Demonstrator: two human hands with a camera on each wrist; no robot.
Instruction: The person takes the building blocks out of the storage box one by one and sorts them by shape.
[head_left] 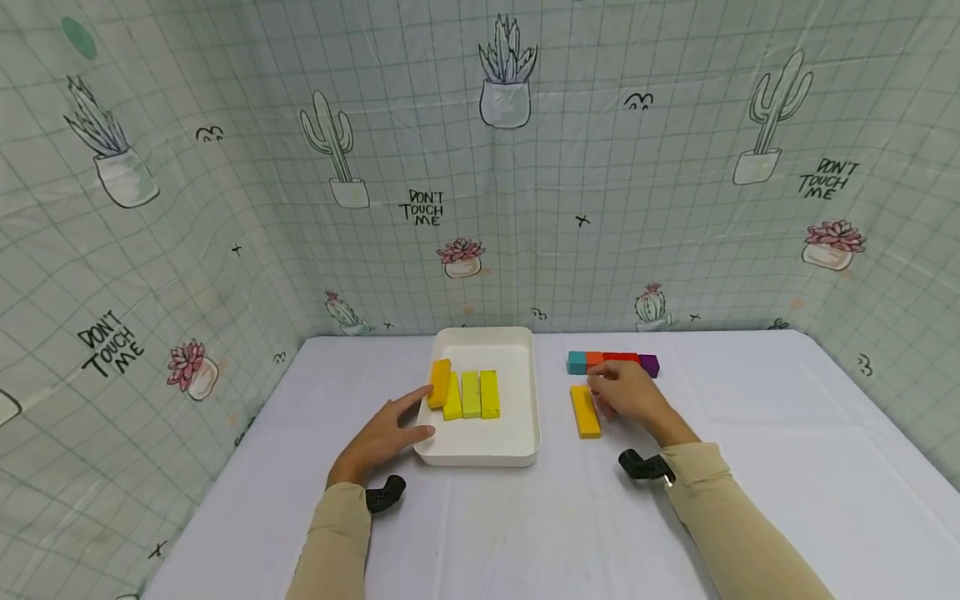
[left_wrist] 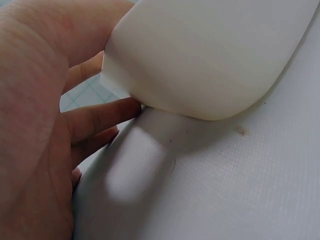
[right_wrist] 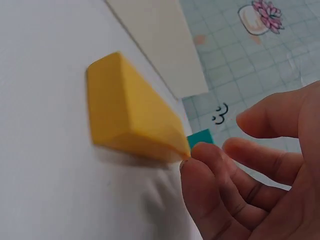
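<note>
My left hand (head_left: 382,437) lies at the left side of a white tray (head_left: 517,442), fingers spread and fairly straight, touching its rim and outer wall. In the left wrist view a fingertip meets the tray's lower edge (left_wrist: 170,111). Inside the tray lie several yellow and yellow-green blocks (head_left: 470,394); an amber block (head_left: 439,383) rests tilted at their left. My right hand (head_left: 630,392) hovers with bent fingers beside a loose amber block (head_left: 586,412) on the table. In the right wrist view its fingertips are close to one end of that block (right_wrist: 130,110); I cannot tell whether they touch.
Behind my right hand stands a row of blocks: teal (head_left: 577,362), orange (head_left: 594,360), red (head_left: 621,357) and purple (head_left: 649,365). A white cloth (head_left: 480,533) covers the table. A patterned sheet (head_left: 420,275) hangs behind it and at both sides.
</note>
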